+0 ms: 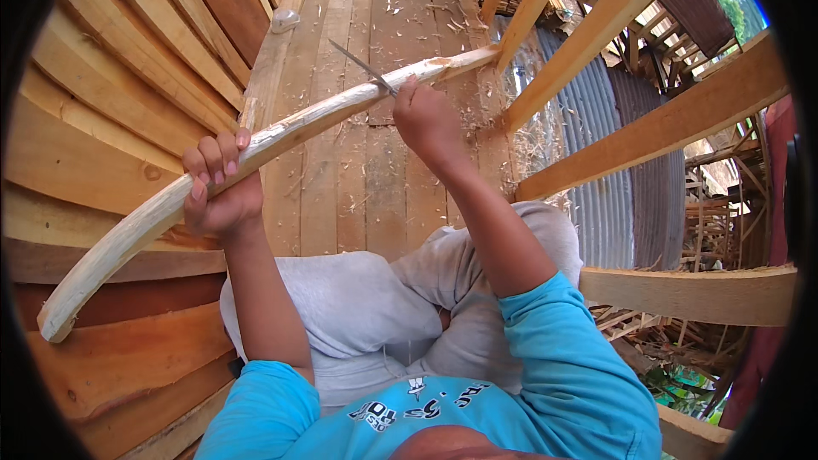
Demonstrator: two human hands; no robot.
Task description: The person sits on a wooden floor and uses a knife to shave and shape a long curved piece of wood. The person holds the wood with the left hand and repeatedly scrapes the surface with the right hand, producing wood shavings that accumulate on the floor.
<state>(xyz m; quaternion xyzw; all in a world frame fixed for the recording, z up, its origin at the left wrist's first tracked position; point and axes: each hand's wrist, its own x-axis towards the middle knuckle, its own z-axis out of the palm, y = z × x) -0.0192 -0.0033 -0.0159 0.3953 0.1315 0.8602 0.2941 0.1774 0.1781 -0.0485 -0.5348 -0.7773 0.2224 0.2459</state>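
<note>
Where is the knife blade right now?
In the head view, the knife is upper centre, held by the right hand, its edge against the stick.

My right hand [426, 119] is hiding the knife [362, 66] handle, so only the blade is showing. My left hand [220, 187] is covering part of the curved stick [290, 132], and my legs are hiding planks beneath.

Left hand [223, 192] raised, fingers curled shut in a full wrap grip, forearm bare and near vertical from blue sleeve. Right hand [426, 119] extended further forward, fist closed, knuckles up, forearm angled inward from lower right.
</note>
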